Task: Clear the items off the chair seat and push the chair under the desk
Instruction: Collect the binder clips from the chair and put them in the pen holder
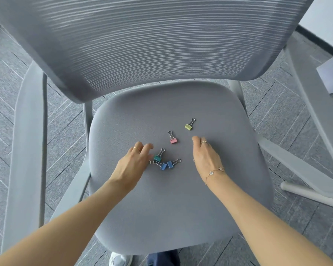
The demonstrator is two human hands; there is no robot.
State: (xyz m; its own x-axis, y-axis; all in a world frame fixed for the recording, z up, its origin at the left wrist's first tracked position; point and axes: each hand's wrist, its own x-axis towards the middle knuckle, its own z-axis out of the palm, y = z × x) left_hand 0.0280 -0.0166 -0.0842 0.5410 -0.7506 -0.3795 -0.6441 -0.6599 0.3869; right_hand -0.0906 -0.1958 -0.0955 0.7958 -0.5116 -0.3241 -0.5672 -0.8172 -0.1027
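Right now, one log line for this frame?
stage: gathering clips | left hand: open, at green clip | right hand: open, empty | chair seat: five clips remain | chair: not pushed in

An office, it seemed, grey mesh-backed swivel chair with armrests (161,45), small coloured metal binder clips (173,140) on its padded seat, grey patterned carpet tiles (65,120), white metal desk leg (315,116) alongside

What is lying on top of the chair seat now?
On the chair seat lie five binder clips: yellow, pink, green and two blue. Both hands, left hand and right hand, hover there; anything beneath them is hidden.
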